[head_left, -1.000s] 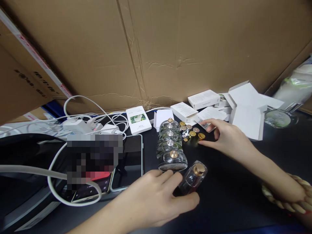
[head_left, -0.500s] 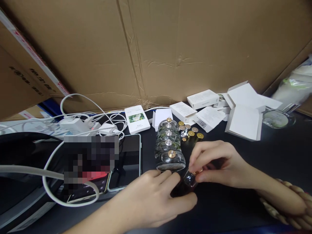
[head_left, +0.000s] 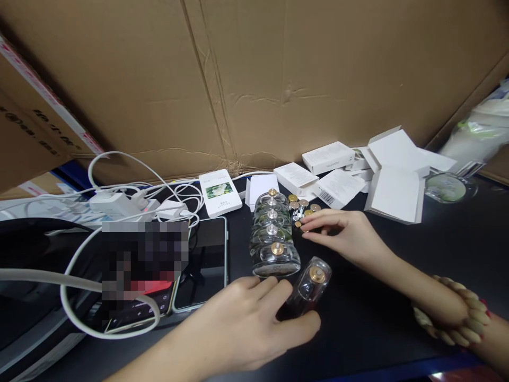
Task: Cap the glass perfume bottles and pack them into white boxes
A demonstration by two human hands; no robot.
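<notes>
The left hand (head_left: 264, 323) is gripping a bottle (head_left: 309, 286) just right of the near end of the row (head_left: 274, 260). Right of the row, the right hand (head_left: 353, 233) is reaching its fingertips to the caps (head_left: 303, 203); whether it is pinching one, I cannot tell. Light fingertips and a steady bottle should suit this. The bottle is leaning, collar (head_left: 317, 274) pointing up and rightward, long axis slanting up from the left hand.
</notes>
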